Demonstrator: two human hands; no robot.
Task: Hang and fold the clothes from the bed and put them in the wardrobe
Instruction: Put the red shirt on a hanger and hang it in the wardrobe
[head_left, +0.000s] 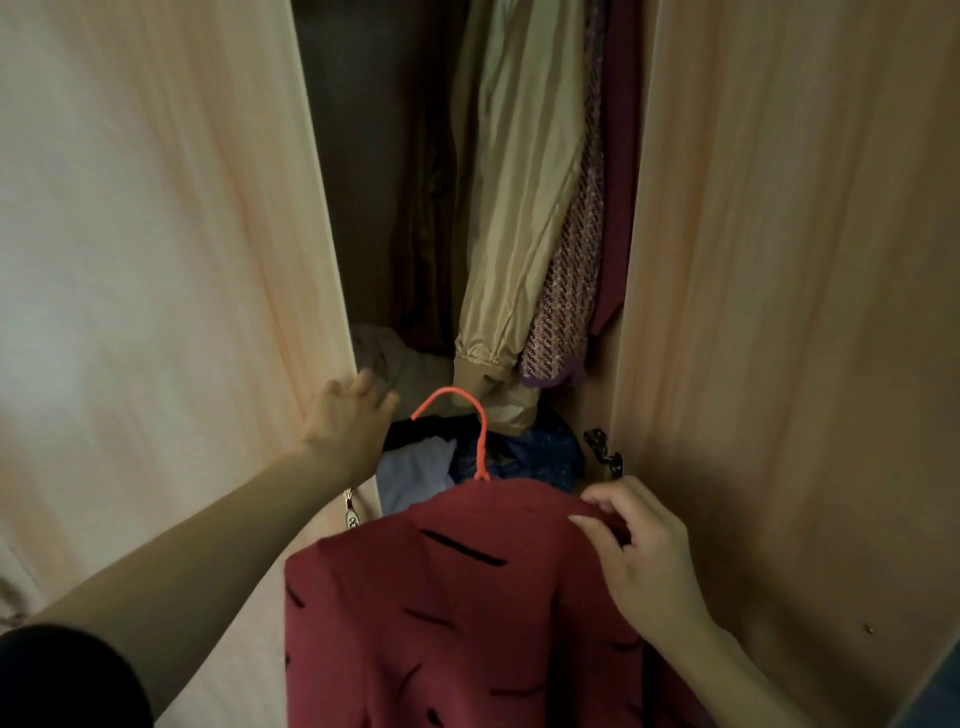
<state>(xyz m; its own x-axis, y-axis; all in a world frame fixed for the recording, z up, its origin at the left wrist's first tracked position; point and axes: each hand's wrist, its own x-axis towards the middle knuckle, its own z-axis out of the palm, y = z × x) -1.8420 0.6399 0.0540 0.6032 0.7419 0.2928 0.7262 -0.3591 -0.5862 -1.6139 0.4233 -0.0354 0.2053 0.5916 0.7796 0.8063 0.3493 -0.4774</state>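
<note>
Two hands, head view: both yours, reaching toward the open wardrobe (779, 260).
Left hand (347, 415): fingers loosely spread, resting on the edge of the left door (156, 234), holding nothing.
Right hand (636, 545): pinching the right shoulder of the red garment (441, 613).
Red garment: on an orange hanger (480, 431), held in front of the wardrobe opening, hook pointing inward.
Inside: beige jacket (514, 208) hanging, clothes piled on the floor below it.

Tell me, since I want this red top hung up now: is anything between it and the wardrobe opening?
No door blocks it: the left hand rests on the left door's edge and the gap is open. The right hand grips the red top on its orange hanger. Beyond hang a beige jacket and other clothes; the rail is out of view.
</note>
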